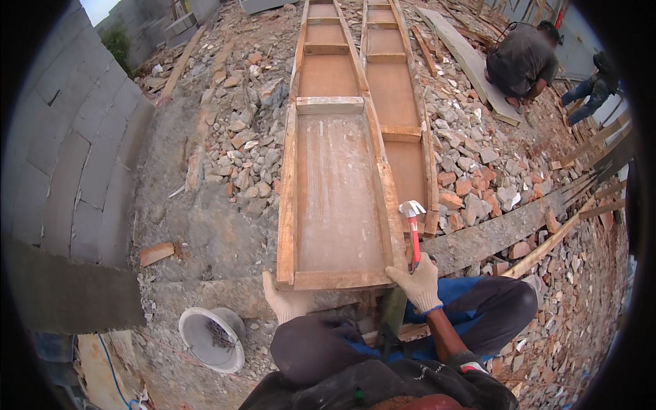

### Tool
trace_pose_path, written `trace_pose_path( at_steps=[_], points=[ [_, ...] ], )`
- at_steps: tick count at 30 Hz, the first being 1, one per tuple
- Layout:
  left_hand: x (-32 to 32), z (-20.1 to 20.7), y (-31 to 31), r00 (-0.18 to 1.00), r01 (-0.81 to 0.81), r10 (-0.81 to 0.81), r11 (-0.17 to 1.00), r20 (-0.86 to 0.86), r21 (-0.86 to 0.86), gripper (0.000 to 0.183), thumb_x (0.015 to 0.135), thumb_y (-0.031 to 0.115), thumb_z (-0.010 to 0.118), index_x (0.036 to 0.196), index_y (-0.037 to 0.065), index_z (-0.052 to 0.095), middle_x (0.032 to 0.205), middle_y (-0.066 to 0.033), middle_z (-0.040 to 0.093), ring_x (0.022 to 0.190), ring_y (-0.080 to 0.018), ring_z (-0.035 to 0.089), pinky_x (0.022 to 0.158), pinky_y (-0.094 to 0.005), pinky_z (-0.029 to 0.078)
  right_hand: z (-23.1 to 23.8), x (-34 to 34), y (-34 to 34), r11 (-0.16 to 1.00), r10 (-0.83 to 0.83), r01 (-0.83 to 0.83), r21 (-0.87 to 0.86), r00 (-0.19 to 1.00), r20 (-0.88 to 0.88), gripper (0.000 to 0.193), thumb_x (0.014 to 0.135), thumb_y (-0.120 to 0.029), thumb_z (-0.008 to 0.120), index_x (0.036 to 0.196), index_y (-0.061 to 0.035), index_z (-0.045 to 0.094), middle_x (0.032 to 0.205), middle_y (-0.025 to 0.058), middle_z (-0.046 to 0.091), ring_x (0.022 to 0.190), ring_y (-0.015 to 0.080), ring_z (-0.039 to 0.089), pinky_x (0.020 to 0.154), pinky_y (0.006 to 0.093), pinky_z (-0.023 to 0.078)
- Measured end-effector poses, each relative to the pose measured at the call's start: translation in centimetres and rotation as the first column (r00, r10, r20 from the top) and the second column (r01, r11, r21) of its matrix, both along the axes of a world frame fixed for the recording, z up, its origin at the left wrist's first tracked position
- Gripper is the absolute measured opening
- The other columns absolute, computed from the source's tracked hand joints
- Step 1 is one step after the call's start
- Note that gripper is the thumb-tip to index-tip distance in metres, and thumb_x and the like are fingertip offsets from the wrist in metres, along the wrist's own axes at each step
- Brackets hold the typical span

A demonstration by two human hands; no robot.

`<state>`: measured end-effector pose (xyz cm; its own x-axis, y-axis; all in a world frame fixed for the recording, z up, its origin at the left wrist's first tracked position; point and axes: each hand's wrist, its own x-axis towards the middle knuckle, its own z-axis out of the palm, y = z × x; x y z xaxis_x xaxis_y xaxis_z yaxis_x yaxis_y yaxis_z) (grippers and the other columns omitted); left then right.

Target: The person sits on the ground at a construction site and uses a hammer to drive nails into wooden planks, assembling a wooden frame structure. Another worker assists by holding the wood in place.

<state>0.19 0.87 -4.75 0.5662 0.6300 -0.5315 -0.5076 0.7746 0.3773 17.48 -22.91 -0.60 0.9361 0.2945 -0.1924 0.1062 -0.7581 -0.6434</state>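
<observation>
A long wooden form panel [336,279], a brown board edged with timber strips and crossed by battens, stretches away in front of me. My left hand [285,298], in a pale work glove, grips its near left corner; the fingers under the edge are partly hidden. At the near right corner is my gloved right hand [418,281], closed around the red handle of a claw hammer [413,210]. The hammer stands head up, and that hand also touches the panel's edge. A second, similar panel [403,167] lies alongside on the right.
A whitish bucket [232,352] with nails inside stands at lower left. Grey block wall [82,157] rises on the left. Broken rubble [242,150] covers the ground around the panels. A person [523,61] crouches by a plank [465,58] at far right, another person [594,89] beyond.
</observation>
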Motion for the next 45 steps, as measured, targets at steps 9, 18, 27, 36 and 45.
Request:
trace_pose_path(
  at_steps=[9, 18, 27, 36, 45],
  points=[
    [-5.6, -0.3, 11.8, 0.942, -0.214, 0.282, 0.922, -0.181, 0.324, 0.083, 0.093, 0.055, 0.072, 0.153, 0.003, 0.047, 0.15, -0.0182, 0.053, 0.137, -0.035, 0.052, 0.117, -0.0541, 0.04, 0.5, -5.7, 10.2, 0.977, 0.138, -0.116, 0.179, 0.983, -0.118, 0.058, 0.08, -0.043, 0.089, 0.102, 0.0012, 0.06, 0.082, 0.0218, 0.07, 0.079, 0.0378, 0.074, 0.071, 0.0466, 0.056],
    [-6.5, -8.0, 10.8, 0.934, -0.263, 0.278, 0.96, -0.224, 0.095, 0.08, 0.096, 0.057, 0.059, 0.151, 0.0, 0.048, 0.143, -0.0181, 0.055, 0.131, -0.035, 0.055, 0.109, -0.0499, 0.044, -6.2, -5.9, 9.7, 0.998, 0.061, -0.053, 0.043, 0.971, -0.233, 0.047, 0.08, -0.034, 0.087, 0.096, -0.0018, 0.057, 0.082, 0.0182, 0.067, 0.079, 0.0363, 0.07, 0.073, 0.0456, 0.054],
    [-5.9, -2.3, 11.7, 0.9, -0.21, 0.338, 0.889, -0.274, 0.407, 0.049, 0.101, 0.037, 0.064, 0.132, -0.002, 0.065, 0.124, -0.0129, 0.07, 0.116, -0.0286, 0.065, 0.101, -0.0434, 0.05, -11.1, -7.8, 12.3, 0.985, 0.058, 0.004, 0.171, 0.933, -0.355, 0.043, 0.084, -0.032, 0.08, 0.105, -0.0013, 0.059, 0.087, 0.0205, 0.068, 0.086, 0.0375, 0.07, 0.079, 0.0461, 0.053],
    [-3.5, 5.0, 6.0, 0.811, 0.336, 0.225, 0.577, -0.54, 0.745, 0.068, 0.083, 0.02, 0.089, 0.139, -0.008, 0.062, 0.127, -0.0153, 0.072, 0.116, -0.0215, 0.069, 0.1, -0.038, 0.056, -16.2, -10.5, 16.1, 0.971, 0.149, -0.109, 0.214, 0.972, -0.181, 0.033, 0.088, -0.029, 0.075, 0.112, -0.0069, 0.07, 0.098, 0.0243, 0.072, 0.096, 0.0466, 0.069, 0.081, 0.0501, 0.054],
    [0.4, 5.0, 1.0, 0.7, 0.626, 0.197, 0.291, -0.686, 0.723, 0.091, 0.075, 0.021, 0.095, 0.148, -0.012, 0.051, 0.131, -0.0213, 0.071, 0.118, -0.0232, 0.07, 0.101, -0.0359, 0.055, -16.4, -10.4, 13.4, 0.844, 0.125, 0.204, 0.496, 0.825, -0.551, 0.023, 0.098, -0.017, 0.066, 0.114, -0.0042, 0.075, 0.088, 0.0145, 0.075, 0.072, 0.023, 0.067, 0.067, 0.0365, 0.053]
  ],
)
